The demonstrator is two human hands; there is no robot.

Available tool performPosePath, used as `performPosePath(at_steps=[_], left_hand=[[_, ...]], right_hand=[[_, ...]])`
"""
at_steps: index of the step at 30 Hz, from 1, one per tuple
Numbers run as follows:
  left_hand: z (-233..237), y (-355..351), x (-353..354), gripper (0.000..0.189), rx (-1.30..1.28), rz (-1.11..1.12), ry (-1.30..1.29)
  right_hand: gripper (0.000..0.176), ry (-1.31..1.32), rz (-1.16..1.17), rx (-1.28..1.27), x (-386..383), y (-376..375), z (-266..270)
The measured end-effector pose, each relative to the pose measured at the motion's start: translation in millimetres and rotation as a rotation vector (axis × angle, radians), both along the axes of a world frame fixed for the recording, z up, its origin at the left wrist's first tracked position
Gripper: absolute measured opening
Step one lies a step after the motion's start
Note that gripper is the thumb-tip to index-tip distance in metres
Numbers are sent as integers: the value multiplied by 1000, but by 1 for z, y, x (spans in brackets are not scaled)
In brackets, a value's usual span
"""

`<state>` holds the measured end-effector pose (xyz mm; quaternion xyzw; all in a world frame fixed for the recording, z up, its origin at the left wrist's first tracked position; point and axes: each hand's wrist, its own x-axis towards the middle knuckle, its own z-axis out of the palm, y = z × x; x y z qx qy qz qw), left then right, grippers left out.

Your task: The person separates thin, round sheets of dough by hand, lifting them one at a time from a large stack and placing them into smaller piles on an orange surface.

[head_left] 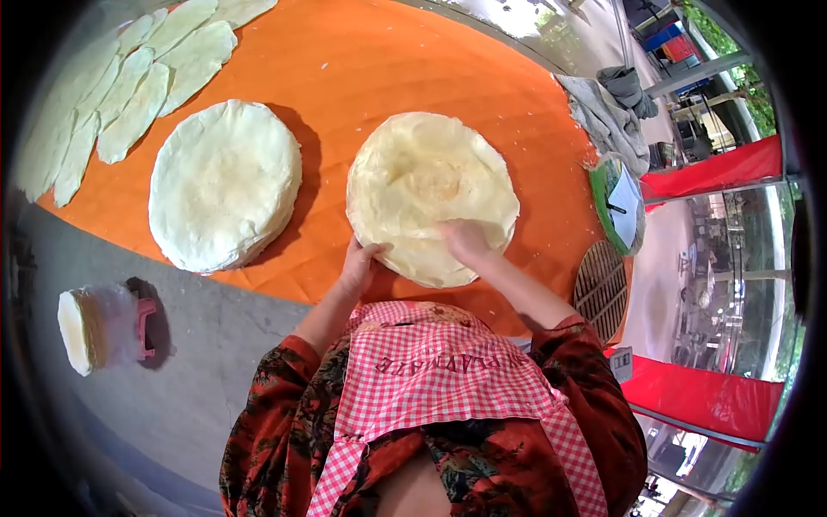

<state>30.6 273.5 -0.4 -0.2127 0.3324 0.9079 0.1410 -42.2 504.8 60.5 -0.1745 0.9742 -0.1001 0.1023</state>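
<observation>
A stack of thin round dough sheets [431, 172], pale yellow and creased on top, lies before me on the orange table cover. My left hand [362, 263] grips its near left edge, the thumb over the rim. My right hand [465, 241] is on the near right part of the top sheet, slightly blurred, with its fingers curled together at a pale fold in the surface. To the left stands a second, whiter stack of round sheets [224, 185], apart from both hands.
Long flat dough pieces [133, 95] overlap at the far left of the orange cover [345, 52]. A slatted round rack [600, 289], a green-edged container with paper and a pen [620, 207], and a grey cloth [607, 121] sit at the right. A wrapped stack [86, 332] rests on a pink stool [146, 327] at lower left.
</observation>
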Motion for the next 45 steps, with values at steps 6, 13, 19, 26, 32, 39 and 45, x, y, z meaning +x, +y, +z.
performPosePath(at_steps=[6, 13, 19, 26, 32, 39, 45], left_hand=[[4, 18, -6, 60, -232, 14, 44], [10, 19, -6, 63, -231, 59, 45], [9, -4, 1, 59, 78, -7, -62], [0, 1, 1, 67, -21, -47, -53], [-9, 13, -2, 63, -154, 31, 103], [-11, 14, 0, 55, -169, 23, 107], [0, 19, -5, 57, -323, 39, 112]], right_hand=[[21, -34, 16, -471, -187, 79, 216], [27, 623, 174, 122, -245, 117, 402], [33, 452, 39, -80, -81, 31, 209], [34, 340, 236, -45, 29, 11, 4], [32, 383, 199, -39, 41, -14, 21], [45, 202, 106, -192, 59, -44, 12], [40, 412, 210, -241, 58, -25, -17]])
